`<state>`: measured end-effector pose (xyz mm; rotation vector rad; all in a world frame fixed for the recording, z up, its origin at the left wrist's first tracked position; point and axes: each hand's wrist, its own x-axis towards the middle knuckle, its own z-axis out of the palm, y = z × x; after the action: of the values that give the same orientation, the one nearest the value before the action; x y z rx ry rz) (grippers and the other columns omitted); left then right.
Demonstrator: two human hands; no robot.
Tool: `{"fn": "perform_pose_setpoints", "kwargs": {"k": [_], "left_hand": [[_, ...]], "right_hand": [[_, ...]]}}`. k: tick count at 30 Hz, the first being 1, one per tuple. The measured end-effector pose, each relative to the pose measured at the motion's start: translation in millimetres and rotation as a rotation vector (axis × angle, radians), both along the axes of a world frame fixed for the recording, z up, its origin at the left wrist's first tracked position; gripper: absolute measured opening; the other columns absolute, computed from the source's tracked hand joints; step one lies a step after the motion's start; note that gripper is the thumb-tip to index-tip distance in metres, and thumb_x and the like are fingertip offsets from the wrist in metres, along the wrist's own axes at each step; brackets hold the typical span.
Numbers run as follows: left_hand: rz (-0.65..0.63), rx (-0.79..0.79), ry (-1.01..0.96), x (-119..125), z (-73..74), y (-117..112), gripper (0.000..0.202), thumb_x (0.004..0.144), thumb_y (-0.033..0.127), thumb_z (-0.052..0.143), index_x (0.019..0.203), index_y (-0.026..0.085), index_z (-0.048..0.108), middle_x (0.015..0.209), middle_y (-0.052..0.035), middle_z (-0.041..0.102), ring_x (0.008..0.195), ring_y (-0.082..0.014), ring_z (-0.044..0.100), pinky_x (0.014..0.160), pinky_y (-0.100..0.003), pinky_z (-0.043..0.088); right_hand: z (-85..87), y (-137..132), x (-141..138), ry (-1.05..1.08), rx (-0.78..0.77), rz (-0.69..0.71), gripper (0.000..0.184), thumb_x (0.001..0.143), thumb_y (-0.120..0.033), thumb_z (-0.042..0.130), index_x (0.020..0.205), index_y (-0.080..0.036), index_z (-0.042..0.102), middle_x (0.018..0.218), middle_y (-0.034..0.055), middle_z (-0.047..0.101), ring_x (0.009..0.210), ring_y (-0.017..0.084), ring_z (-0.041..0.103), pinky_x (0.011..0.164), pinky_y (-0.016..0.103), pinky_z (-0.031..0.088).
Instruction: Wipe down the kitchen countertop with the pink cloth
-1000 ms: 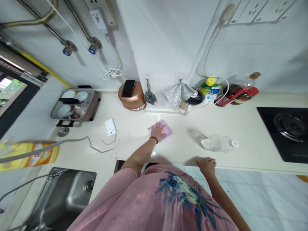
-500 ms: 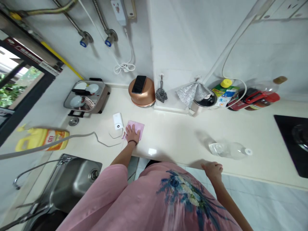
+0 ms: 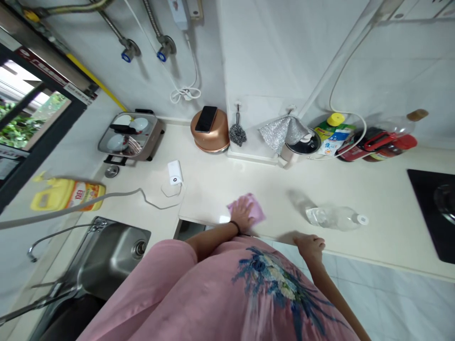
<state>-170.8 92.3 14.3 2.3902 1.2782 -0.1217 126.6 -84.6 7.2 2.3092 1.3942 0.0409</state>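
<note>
My left hand (image 3: 242,214) lies flat with fingers spread on a pink cloth (image 3: 256,211), pressing it to the pale countertop (image 3: 209,189) near the front edge. A dark band circles that wrist. Farther right, my right hand (image 3: 310,246) rests at the counter's front edge, its fingers curled in and nothing visible in them. Just beyond it a clear plastic bottle (image 3: 336,218) with a white cap lies on its side.
A white device (image 3: 175,172) with a cable lies left, near a copper-coloured pot (image 3: 212,137) bearing a phone (image 3: 206,118). An electric pan (image 3: 152,135) holds bowls. A yellow jug (image 3: 71,195) stands by the sink (image 3: 110,255). Bottles stand right, before a black cooktop (image 3: 426,208).
My left hand has slid the pink cloth to the right along the counter, away from the white device. My right hand stays at the edge in much the same place.
</note>
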Motion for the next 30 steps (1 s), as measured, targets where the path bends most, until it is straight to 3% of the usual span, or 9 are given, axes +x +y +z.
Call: {"fn": "perform_pose_setpoints", "kwargs": {"k": [3, 5, 9, 13, 17, 20, 25, 27, 30], "left_hand": [[-0.328, 0.025, -0.106, 59, -5.3, -14, 0.076, 0.100, 0.055, 0.053, 0.167, 0.024, 0.037, 0.179, -0.0086, 0.013, 0.165, -0.0341, 0.001, 0.131, -0.061, 0.001], [-0.456, 0.050, -0.134, 83, -6.5, -19, 0.073, 0.099, 0.053, 0.056, 0.165, 0.025, 0.042, 0.179, -0.0075, 0.016, 0.165, -0.0331, 0.002, 0.132, -0.059, 0.002], [-0.489, 0.057, -0.152, 79, -4.6, -12, 0.072, 0.098, 0.055, 0.058, 0.164, 0.029, 0.044, 0.179, -0.0044, 0.017, 0.165, -0.0306, 0.005, 0.132, -0.057, 0.005], [-0.173, 0.017, -0.077, 20, 2.7, 30, 0.076, 0.099, 0.059, 0.053, 0.167, 0.029, 0.037, 0.179, -0.0052, 0.017, 0.166, -0.0301, 0.005, 0.133, -0.058, 0.005], [0.310, 0.015, 0.070, -61, 16.1, 89, 0.076, 0.102, 0.057, 0.046, 0.170, 0.027, 0.032, 0.179, -0.0062, 0.014, 0.166, -0.0308, 0.002, 0.133, -0.057, 0.004], [0.547, 0.022, 0.160, -125, 24.6, 111, 0.076, 0.104, 0.057, 0.039, 0.172, 0.024, 0.027, 0.180, -0.0075, 0.009, 0.166, -0.0322, 0.000, 0.132, -0.059, 0.008], [0.820, 0.047, 0.263, -192, 25.2, 78, 0.075, 0.106, 0.057, 0.033, 0.172, 0.022, 0.022, 0.180, -0.0106, 0.006, 0.165, -0.0337, 0.004, 0.131, -0.060, 0.015], [0.847, 0.041, 0.298, -192, 21.7, 54, 0.075, 0.107, 0.055, 0.034, 0.172, 0.021, 0.022, 0.179, -0.0120, 0.006, 0.165, -0.0343, 0.004, 0.131, -0.060, 0.014], [0.807, 0.021, 0.299, -162, 14.7, 28, 0.077, 0.106, 0.053, 0.037, 0.172, 0.018, 0.022, 0.179, -0.0148, 0.006, 0.165, -0.0373, 0.001, 0.130, -0.063, 0.010]], "right_hand": [[-2.3, 0, 1, 0.008, 0.007, 0.032, 0.077, 0.102, -0.051, 0.044, 0.129, 0.020, 0.056, 0.121, 0.0481, 0.060, 0.123, 0.056, 0.053, 0.093, 0.057, 0.039], [-3.6, -1, 2, 0.033, 0.013, 0.024, 0.077, 0.101, -0.051, 0.046, 0.130, 0.020, 0.055, 0.123, 0.0477, 0.060, 0.124, 0.056, 0.052, 0.094, 0.058, 0.039], [-4.8, -1, 2, 0.091, 0.068, -0.069, 0.085, 0.098, -0.051, 0.051, 0.135, 0.025, 0.046, 0.125, 0.0511, 0.056, 0.124, 0.056, 0.052, 0.095, 0.059, 0.040], [-1.2, -2, 0, 0.132, 0.128, -0.061, 0.085, 0.098, -0.051, 0.048, 0.136, 0.026, 0.044, 0.126, 0.0528, 0.054, 0.125, 0.057, 0.051, 0.095, 0.061, 0.041], [4.6, -4, -2, 0.118, 0.131, -0.031, 0.081, 0.100, -0.050, 0.043, 0.137, 0.021, 0.048, 0.125, 0.0494, 0.057, 0.126, 0.057, 0.050, 0.094, 0.061, 0.042], [5.1, -4, -1, 0.105, 0.113, -0.005, 0.079, 0.100, -0.050, 0.044, 0.134, 0.021, 0.051, 0.122, 0.0482, 0.059, 0.124, 0.057, 0.051, 0.093, 0.061, 0.042], [0.9, -4, 2, 0.096, 0.115, -0.022, 0.086, 0.097, -0.054, 0.048, 0.131, 0.025, 0.050, 0.123, 0.0523, 0.055, 0.127, 0.057, 0.051, 0.094, 0.061, 0.042], [0.1, -5, 2, 0.095, 0.125, -0.041, 0.087, 0.097, -0.055, 0.049, 0.133, 0.024, 0.049, 0.127, 0.0530, 0.053, 0.128, 0.056, 0.052, 0.094, 0.060, 0.042], [-0.9, -6, 2, 0.089, 0.120, -0.034, 0.084, 0.098, -0.056, 0.048, 0.135, 0.020, 0.051, 0.126, 0.0505, 0.056, 0.127, 0.056, 0.053, 0.094, 0.059, 0.042]]}}
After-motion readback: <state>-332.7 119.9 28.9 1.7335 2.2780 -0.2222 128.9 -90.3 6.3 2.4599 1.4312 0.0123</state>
